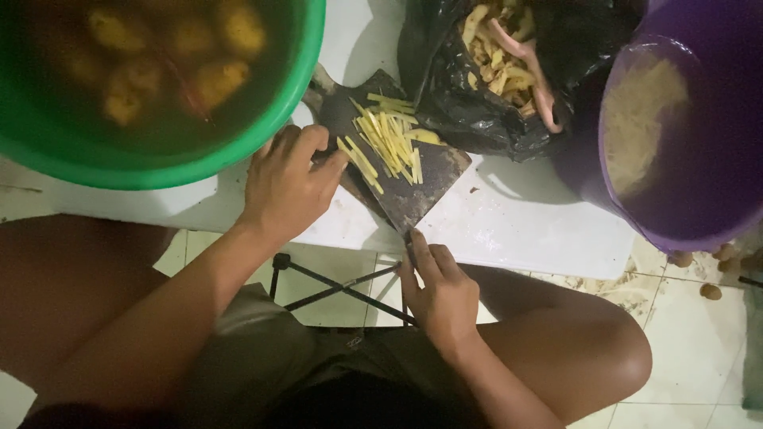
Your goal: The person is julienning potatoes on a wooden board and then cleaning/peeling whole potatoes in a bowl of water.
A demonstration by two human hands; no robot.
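Note:
A broad dark cleaver blade (413, 187) lies flat over a white board (524, 230) on my lap, carrying a pile of thin yellow potato strips (387, 141). My right hand (437, 295) is closed around the cleaver's handle at the board's near edge. My left hand (288, 184) rests on the board at the blade's left side. Its curled fingers and thumb touch the blade's edge and the nearest strips, gripping nothing.
A green basin (262, 131) of water with peeled potatoes stands at the far left. A black plastic bag (453, 103) of peelings lies behind the blade. A purple bucket (707, 183) holding pale strips stands right. Small potatoes (710, 291) lie on the tiled floor.

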